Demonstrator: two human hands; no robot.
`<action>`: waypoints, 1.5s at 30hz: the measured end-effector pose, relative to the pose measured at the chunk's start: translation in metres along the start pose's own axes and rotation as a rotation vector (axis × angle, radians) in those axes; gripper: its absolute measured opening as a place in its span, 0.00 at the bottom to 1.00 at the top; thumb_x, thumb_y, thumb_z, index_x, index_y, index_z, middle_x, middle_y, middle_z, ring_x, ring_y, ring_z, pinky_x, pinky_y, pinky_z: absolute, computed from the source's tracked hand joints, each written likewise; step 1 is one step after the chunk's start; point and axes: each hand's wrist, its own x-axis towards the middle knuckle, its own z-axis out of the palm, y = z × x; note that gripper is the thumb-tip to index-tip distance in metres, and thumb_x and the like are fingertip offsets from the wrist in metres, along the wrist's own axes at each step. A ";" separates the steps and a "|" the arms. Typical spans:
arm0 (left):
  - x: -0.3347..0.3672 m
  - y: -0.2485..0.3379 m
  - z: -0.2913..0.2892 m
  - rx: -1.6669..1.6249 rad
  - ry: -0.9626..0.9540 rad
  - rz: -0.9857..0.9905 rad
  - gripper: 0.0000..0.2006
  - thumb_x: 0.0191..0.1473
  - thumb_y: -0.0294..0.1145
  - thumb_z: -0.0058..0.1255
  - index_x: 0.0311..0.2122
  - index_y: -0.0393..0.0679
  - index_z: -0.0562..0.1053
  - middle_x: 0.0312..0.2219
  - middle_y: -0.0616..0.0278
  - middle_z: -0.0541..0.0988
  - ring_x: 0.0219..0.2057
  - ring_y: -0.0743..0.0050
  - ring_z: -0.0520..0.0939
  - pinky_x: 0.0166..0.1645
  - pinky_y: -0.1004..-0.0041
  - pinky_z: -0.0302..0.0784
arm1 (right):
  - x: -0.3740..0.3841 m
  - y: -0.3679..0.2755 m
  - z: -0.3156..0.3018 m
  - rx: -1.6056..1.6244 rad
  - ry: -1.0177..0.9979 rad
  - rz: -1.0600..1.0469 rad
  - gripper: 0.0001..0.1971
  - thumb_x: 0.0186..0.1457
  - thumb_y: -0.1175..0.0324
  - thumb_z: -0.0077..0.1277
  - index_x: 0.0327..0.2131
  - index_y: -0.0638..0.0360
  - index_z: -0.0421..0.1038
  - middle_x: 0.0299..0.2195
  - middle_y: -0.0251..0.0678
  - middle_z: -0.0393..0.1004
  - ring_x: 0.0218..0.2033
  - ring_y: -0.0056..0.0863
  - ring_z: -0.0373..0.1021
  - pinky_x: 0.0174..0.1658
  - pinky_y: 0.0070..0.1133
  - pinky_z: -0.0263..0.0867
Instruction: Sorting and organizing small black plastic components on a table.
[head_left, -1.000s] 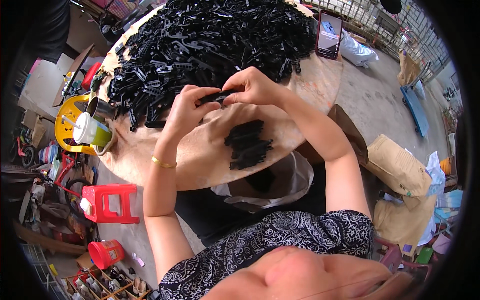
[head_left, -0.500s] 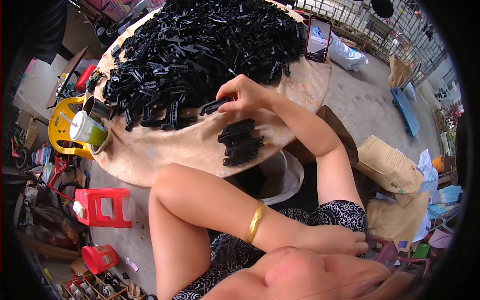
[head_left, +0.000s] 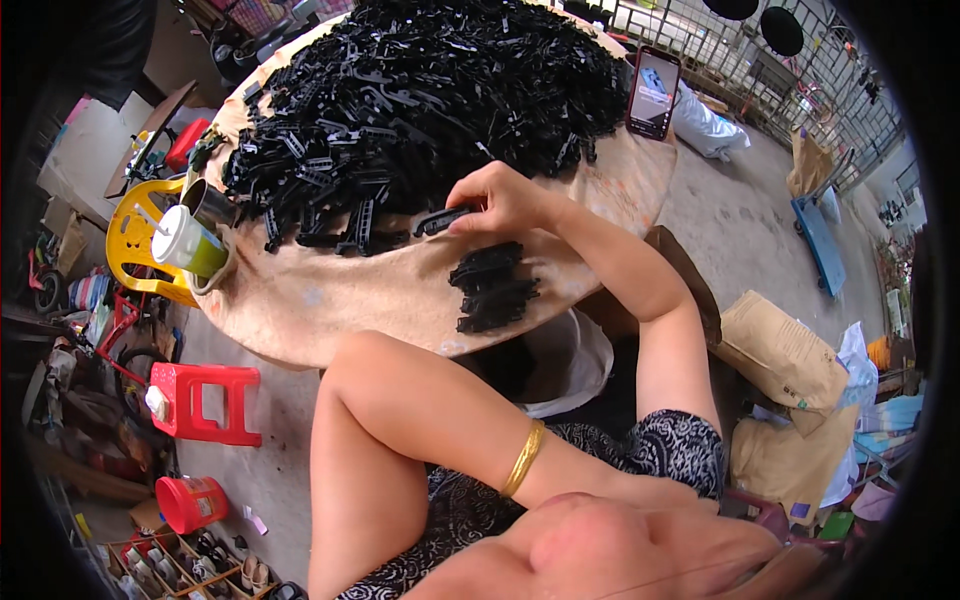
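Between the thumb and fingers of my right hand (head_left: 497, 203) is a black plastic piece (head_left: 440, 221), long and narrow, held just above the cloth at the front edge of a large heap. That heap (head_left: 420, 100) consists of black slotted plastic pieces and covers most of the round table. Just below my right hand, a small stack of similar pieces (head_left: 497, 287) lies in neat rows on the bare cloth. My left arm, with a gold bracelet at the wrist, folds across my body. My left hand (head_left: 640, 490) rests by the dark patterned fabric, its fingers hidden.
A beige cloth (head_left: 290, 310) covers the table. A phone (head_left: 653, 92) stands upright at its right side; a lidded drink cup (head_left: 190, 242) hangs at the left edge. A white-lined container (head_left: 575, 360) sits beneath the front edge. A red stool (head_left: 205, 402) and brown sacks (head_left: 780, 345) flank me.
The whole view has shifted slightly. My right hand keeps hold of the black plastic piece in nearly the same place over the cloth. My left fingertips, visible before, are now hidden.
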 end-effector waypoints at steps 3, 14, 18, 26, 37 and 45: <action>-0.003 0.004 -0.006 -0.216 0.039 0.078 0.14 0.47 0.34 0.42 0.34 0.32 0.66 0.29 0.53 0.68 0.32 0.57 0.71 0.33 0.68 0.71 | -0.002 -0.005 0.000 -0.058 -0.013 -0.039 0.12 0.43 0.67 0.62 0.31 0.64 0.75 0.20 0.37 0.73 0.20 0.20 0.67 0.26 0.17 0.63; -0.036 -0.010 -0.011 -0.321 0.117 0.055 0.16 0.47 0.35 0.44 0.33 0.30 0.66 0.26 0.52 0.66 0.29 0.55 0.70 0.30 0.68 0.69 | 0.002 -0.004 -0.004 -0.030 -0.087 0.075 0.13 0.41 0.64 0.62 0.30 0.63 0.76 0.20 0.38 0.75 0.21 0.20 0.69 0.27 0.19 0.65; -0.044 -0.026 -0.014 -0.091 0.076 -0.013 0.16 0.46 0.36 0.45 0.33 0.29 0.66 0.25 0.51 0.65 0.28 0.55 0.70 0.29 0.68 0.68 | 0.000 -0.003 -0.010 -0.023 -0.160 0.112 0.13 0.41 0.65 0.61 0.29 0.65 0.76 0.21 0.37 0.75 0.22 0.20 0.70 0.29 0.18 0.65; -0.057 -0.030 -0.017 -0.093 0.017 0.011 0.13 0.47 0.34 0.45 0.31 0.31 0.67 0.24 0.52 0.64 0.27 0.54 0.70 0.30 0.65 0.69 | 0.004 0.003 -0.017 0.099 -0.469 0.279 0.15 0.46 0.62 0.60 0.27 0.67 0.75 0.20 0.33 0.75 0.23 0.16 0.68 0.29 0.18 0.65; -0.148 -0.006 -0.152 1.093 0.188 -1.014 0.15 0.45 0.24 0.48 0.41 0.40 0.72 0.35 0.54 0.70 0.39 0.55 0.71 0.43 0.64 0.69 | 0.012 0.015 0.023 -0.802 0.124 -0.331 0.11 0.44 0.73 0.48 0.35 0.55 0.71 0.31 0.34 0.67 0.27 0.29 0.71 0.30 0.21 0.69; -0.197 -0.025 -0.209 1.266 0.220 -1.310 0.06 0.47 0.28 0.50 0.30 0.37 0.74 0.24 0.53 0.76 0.26 0.56 0.78 0.33 0.64 0.75 | 0.009 0.010 0.014 -0.480 0.237 -0.371 0.11 0.42 0.76 0.53 0.34 0.60 0.69 0.29 0.35 0.70 0.29 0.31 0.71 0.33 0.22 0.68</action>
